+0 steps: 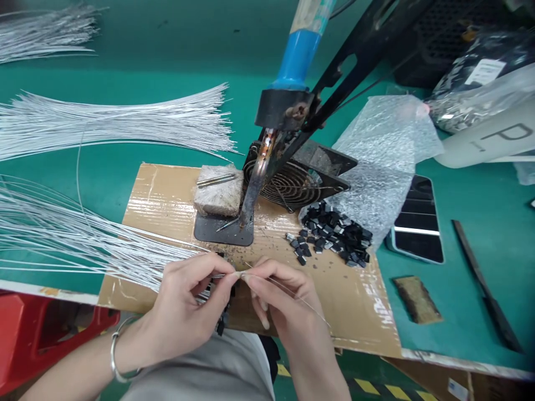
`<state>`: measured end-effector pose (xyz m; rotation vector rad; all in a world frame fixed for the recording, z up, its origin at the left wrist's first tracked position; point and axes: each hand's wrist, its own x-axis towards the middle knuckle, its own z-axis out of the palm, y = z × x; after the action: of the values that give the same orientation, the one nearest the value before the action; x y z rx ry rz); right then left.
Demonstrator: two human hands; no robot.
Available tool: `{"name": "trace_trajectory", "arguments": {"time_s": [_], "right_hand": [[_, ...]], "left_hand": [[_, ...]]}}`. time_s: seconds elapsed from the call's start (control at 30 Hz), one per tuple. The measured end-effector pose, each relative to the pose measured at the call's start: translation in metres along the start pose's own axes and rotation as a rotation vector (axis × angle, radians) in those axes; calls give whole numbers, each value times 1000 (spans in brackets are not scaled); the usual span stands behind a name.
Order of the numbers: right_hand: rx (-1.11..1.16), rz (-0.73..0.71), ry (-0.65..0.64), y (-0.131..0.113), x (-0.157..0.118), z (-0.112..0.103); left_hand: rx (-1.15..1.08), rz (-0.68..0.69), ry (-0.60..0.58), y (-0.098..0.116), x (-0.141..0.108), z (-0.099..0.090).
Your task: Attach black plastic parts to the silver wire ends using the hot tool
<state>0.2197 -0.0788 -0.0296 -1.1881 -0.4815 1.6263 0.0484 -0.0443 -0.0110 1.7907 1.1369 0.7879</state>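
Above glossy brown cardboard: fingers pinching slender pale strands

The wires are white, the small connectors seemingly mostly black.

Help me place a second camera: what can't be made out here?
In the head view:
What the left hand and right hand pinch: mostly covered by their fingers.
Soldering iron: top cut off by the upper edge.
Lower wire bundle: far ends cut off by the left edge.
White label: print too small.
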Motion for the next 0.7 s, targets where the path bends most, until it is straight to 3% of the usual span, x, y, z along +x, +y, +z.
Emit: {"name": "trace_trajectory", "arguments": {"time_s": [0.3,0.7], "right_hand": [[87,-43,-21,12,4,0],[186,-72,49,21,2,11]], "left_hand": [[-13,-55,39,-5,-5,6],[26,-70,102,-5,-5,10]]}}
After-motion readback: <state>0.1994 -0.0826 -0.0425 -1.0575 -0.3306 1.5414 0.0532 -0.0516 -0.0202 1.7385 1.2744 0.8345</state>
